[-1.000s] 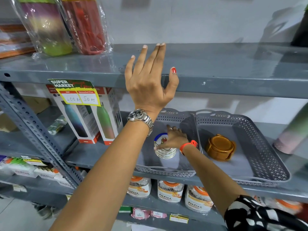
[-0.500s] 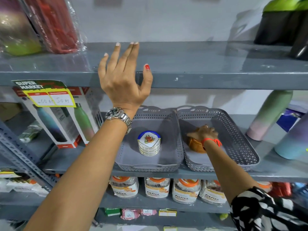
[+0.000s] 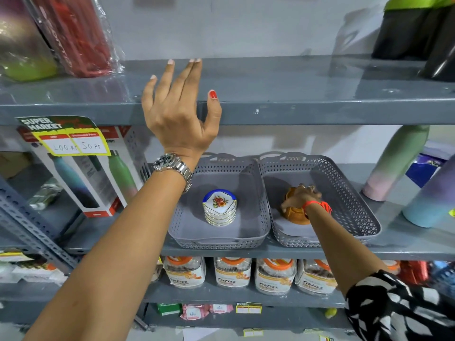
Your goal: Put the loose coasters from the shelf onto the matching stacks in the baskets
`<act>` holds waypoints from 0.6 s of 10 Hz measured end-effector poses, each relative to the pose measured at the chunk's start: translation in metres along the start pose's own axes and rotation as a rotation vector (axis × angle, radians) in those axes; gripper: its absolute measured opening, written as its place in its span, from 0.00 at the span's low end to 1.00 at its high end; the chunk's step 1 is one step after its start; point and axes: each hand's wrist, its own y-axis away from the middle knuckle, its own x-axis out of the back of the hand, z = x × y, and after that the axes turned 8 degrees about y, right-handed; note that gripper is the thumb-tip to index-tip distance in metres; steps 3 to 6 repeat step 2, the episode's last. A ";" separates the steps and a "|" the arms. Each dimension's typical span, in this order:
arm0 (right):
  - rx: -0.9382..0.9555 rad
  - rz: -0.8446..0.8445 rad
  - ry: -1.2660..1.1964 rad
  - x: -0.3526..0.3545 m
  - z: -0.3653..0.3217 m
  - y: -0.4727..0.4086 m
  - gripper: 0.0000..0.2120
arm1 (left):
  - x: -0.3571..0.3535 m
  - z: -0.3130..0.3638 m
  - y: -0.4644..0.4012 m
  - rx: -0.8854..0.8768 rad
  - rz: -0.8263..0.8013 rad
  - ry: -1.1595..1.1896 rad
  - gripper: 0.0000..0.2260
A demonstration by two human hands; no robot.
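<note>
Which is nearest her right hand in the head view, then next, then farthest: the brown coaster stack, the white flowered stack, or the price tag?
1. Brown coaster stack, right basket, under the right hand.
2. White flowered stack, left basket.
3. Price tag, far left, on the upper shelf's edge.

Glossy painted metal shelf (image 3: 295, 89), perforated matt plastic baskets (image 3: 261, 193) (grey), glazed shiny coasters (image 3: 219, 205), polished steel watch (image 3: 173, 166)

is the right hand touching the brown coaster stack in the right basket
Touching: the head view shows the right hand resting on top of the brown coaster stack, fingers spread over it with no gap.
</note>
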 end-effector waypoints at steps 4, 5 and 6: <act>-0.002 0.240 -0.036 -0.010 0.004 0.005 0.54 | 0.005 0.001 -0.003 -0.010 -0.035 0.006 0.20; -0.002 0.240 -0.036 -0.010 0.004 0.005 0.54 | 0.005 0.001 -0.003 -0.010 -0.035 0.006 0.20; -0.002 0.240 -0.036 -0.010 0.004 0.005 0.54 | 0.005 0.001 -0.003 -0.010 -0.035 0.006 0.20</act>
